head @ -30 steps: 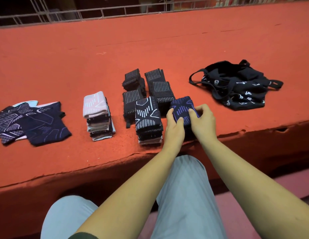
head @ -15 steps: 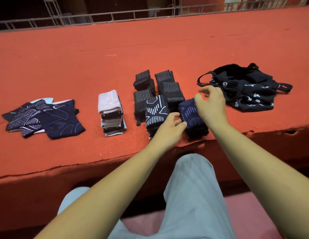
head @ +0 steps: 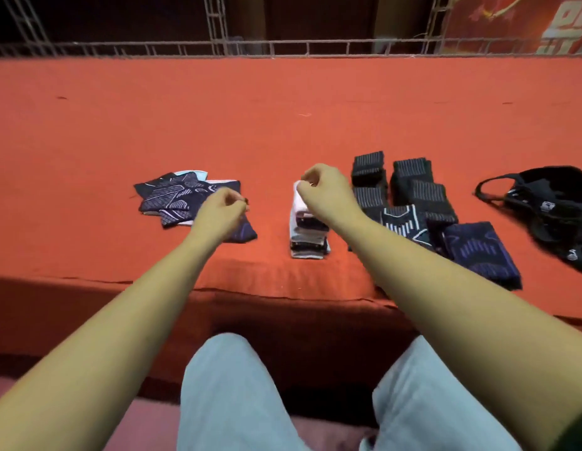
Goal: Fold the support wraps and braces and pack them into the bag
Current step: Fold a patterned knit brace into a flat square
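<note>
Moved: both hands have been taken off the navy stack (head: pixel 478 252) and swung leftward.
Loose braces (head: pixel 179 198): an unfolded, overlapping heap is left lying flat at the left of the bench (head: pixel 283 125), well apart from the bag (head: pixel 556 206).
Handling: the braces are judged soft, light and limp. A top piece is best taken by a free corner or hem so that only one layer is lifted.
Left hand (head: pixel 223 208): held over the heap's near right edge with its fingers curled. Whether cloth is pinched cannot be told.
Right hand (head: pixel 328 190): curled above the pale stack (head: pixel 307 232). No grip can be made out.
Folded stacks: dark striped bundles (head: pixel 413 187) are set between the pale stack and the bag.
Bag: slumped at the far right, nothing seen packed yet.
</note>
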Demonstrator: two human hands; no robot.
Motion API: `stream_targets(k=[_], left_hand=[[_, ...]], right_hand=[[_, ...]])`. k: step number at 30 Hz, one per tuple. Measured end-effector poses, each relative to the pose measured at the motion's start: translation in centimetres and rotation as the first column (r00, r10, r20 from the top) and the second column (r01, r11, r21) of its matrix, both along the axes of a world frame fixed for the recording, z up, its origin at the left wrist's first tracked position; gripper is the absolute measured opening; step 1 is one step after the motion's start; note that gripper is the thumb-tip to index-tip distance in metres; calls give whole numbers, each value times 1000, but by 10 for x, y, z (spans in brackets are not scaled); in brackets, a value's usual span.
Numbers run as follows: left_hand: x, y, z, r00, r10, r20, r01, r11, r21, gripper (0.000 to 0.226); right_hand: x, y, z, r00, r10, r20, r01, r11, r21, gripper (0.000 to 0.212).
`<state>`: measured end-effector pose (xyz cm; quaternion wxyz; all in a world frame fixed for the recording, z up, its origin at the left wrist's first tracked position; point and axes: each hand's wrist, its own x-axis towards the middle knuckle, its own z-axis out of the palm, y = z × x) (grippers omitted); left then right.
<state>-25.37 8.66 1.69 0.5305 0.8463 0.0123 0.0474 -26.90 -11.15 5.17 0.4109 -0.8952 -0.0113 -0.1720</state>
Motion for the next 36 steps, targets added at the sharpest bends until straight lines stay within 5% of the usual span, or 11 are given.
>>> stream_targets(k=[3, 8, 12, 16, 20, 23, 28, 32, 36], left_hand=[[13, 51, -21, 993, 116, 0, -114, 978, 172, 4], [38, 81, -64, 984, 156, -91, -134, 969, 208, 14], [69, 91, -108, 961, 212, -180, -153, 943, 296, 53], [74, 87, -137, 932, 361, 40, -324, 776, 541, 56], [81, 92, -145, 950, 278, 139, -310, 877, 367, 32], [81, 100, -148, 967, 196, 163, -205, 978, 39, 19], [73, 94, -140, 973, 200, 119, -178, 969, -172, 32], [67, 98, -136, 981, 187, 49, -156, 914, -374, 21], [61, 97, -128, 990, 99, 105, -48, 909, -413, 34]], right_hand=[[19, 52, -23, 991, 109, -79, -114, 991, -72, 28], [46, 104, -73, 951, 202, -236, -247, 951, -183, 29], [67, 115, -118, 947, 163, -277, -237, 937, -256, 34], [82, 115, -151, 967, 139, -215, -197, 940, -277, 50], [84, 119, -174, 989, 129, -71, -145, 936, -322, 51], [87, 119, -182, 988, 154, 1, -143, 920, -364, 44], [82, 119, -183, 957, 252, 146, -177, 900, -398, 31], [80, 116, -182, 927, 358, 111, -287, 867, -407, 42], [83, 114, -184, 923, 371, 103, -329, 898, -291, 25]])
